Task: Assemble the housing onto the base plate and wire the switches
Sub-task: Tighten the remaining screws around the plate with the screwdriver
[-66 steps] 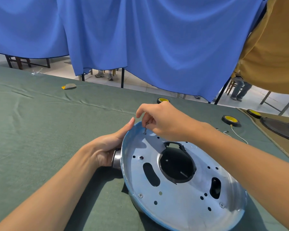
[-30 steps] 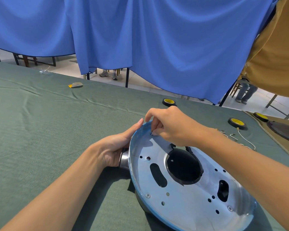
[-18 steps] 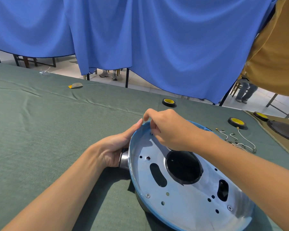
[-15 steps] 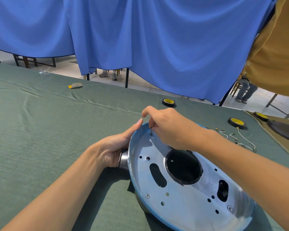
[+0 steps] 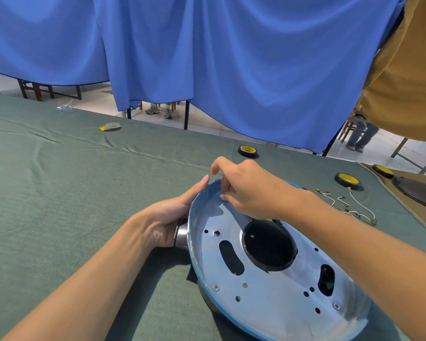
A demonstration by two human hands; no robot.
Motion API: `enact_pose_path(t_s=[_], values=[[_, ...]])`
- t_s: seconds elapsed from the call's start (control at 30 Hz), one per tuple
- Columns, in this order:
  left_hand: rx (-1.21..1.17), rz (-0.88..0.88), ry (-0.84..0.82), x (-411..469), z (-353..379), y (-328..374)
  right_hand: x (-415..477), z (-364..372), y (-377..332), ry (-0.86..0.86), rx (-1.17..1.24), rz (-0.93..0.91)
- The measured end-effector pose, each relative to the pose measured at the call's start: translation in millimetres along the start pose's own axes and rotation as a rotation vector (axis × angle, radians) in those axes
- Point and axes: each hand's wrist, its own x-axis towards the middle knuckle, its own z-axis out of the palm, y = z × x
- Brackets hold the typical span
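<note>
Now that your right hand (image 5: 251, 190) has dropped that last bit, its pinched fingertips (image 5: 223, 196) sit right down on the plate (image 5: 268, 299) by the far-left rim. The little screw that poked out below them half a second ago is out of sight. My guess is it's in its hole and you're starting it by finger. The fingers look clamped on it, but the screw itself is hidden. Your left hand (image 5: 167, 217) hasn't budged: it's wrapped round the metal stub (image 5: 181, 234) at the plate's left edge, index finger straight along the rim. The plate lies on the bench (image 5: 71, 193) over the dark housing (image 5: 210, 311), with two seated screws (image 5: 216, 288) on the near side. Compared with two seconds back, the view has swung and more of the wires (image 5: 354, 210) shows off to the right. They're just lying there, so wiring looks a way off.
</note>
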Motion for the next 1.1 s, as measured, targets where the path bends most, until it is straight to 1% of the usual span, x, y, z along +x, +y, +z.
enact_pose_path(t_s=[0.13, 0.23, 0.33, 0.5, 0.63, 0.7, 0.83, 0.9, 1.0, 1.07, 1.1], values=[[-0.019, -0.007, -0.001, -0.5, 2.2, 0.5, -2.4, 0.5, 0.1, 0.034, -0.044, 0.006], [-0.02, -0.011, -0.011, -0.1, 1.4, 0.4, -4.3, -2.7, 1.5, 0.046, -0.038, -0.022], [-0.013, -0.008, -0.018, 0.9, 0.3, 0.7, -2.4, -2.9, 1.3, -0.018, -0.147, -0.035], [-0.01, -0.007, -0.021, 2.6, -0.3, -0.3, 2.1, 1.4, -2.4, -0.011, -0.273, 0.021], [-0.015, -0.016, -0.019, 4.0, -1.1, -1.2, -2.1, -7.7, -1.1, -0.047, -0.119, 0.009], [-0.022, -0.017, -0.023, 4.5, -2.1, -1.3, -2.6, -8.2, -0.5, -0.044, -0.135, 0.012], [-0.026, -0.009, -0.045, 6.2, -3.4, -2.3, -2.5, -0.7, -0.8, -0.01, -0.246, 0.046], [-0.031, -0.009, -0.06, 6.8, -4.2, -3.0, -2.8, -3.6, 0.1, -0.002, -0.214, 0.051], [-0.045, -0.012, -0.076, 8.5, -5.4, -4.2, -3.3, -13.6, 3.4, -0.033, -0.065, 0.02], [-0.055, 0.006, -0.086, 10.6, -6.5, -5.2, -2.6, -14.0, 1.9, -0.061, -0.046, 0.02], [-0.052, 0.012, -0.088, 11.3, -6.5, -5.5, -2.1, -11.2, 1.4, -0.055, -0.073, 0.033]])
